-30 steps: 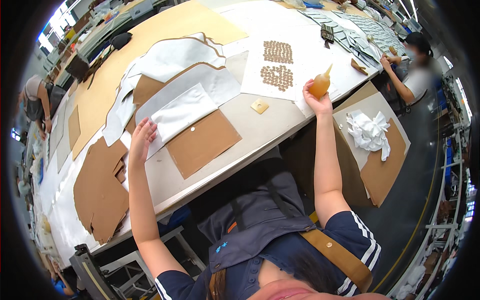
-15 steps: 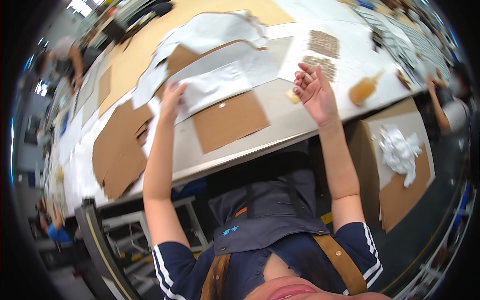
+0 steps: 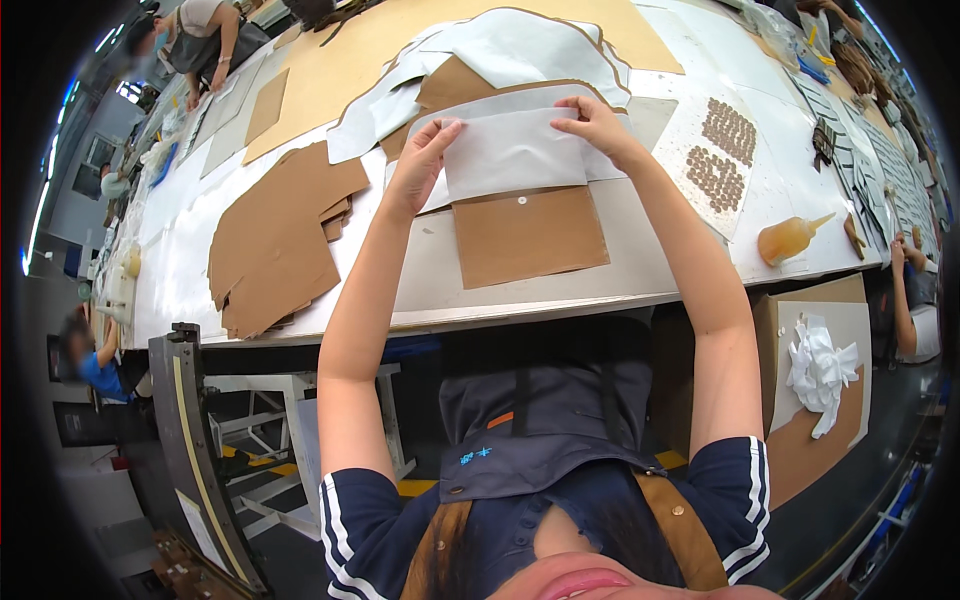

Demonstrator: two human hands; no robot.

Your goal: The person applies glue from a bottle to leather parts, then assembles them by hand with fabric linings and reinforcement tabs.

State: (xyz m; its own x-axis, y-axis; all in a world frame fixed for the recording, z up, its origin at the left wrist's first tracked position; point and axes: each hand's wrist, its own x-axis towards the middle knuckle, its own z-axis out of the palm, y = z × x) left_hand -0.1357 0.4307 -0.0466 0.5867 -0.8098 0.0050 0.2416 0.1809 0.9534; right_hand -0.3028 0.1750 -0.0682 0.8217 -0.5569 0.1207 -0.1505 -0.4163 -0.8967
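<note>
A thin white rectangular sheet [image 3: 512,160] spans the space between my hands. My left hand [image 3: 426,166] pinches its upper left corner, and my right hand [image 3: 600,132] is closed on the upper right one. Just below the sheet, a brown rectangular panel [image 3: 530,245] lies on the table with a small white round piece [image 3: 522,200] near its top edge. The sheet's lower edge meets or overlaps the panel's top. Behind my hands lie large white pieces with brown edges [image 3: 520,48], partly covered by the sheet.
Stacked brown cut pieces [image 3: 280,235] lie at left. At right are a card with brown dots [image 3: 715,165] and an amber squeeze bottle [image 3: 785,242]. Below the table edge stands a cardboard box [image 3: 815,290] with crumpled white scraps [image 3: 822,370]. People work at the far left and right.
My right hand has come left from open air and now grips the sheet's right corner. The sheet, earlier held by my left hand alone, is now stretched flat. My view has shifted.
</note>
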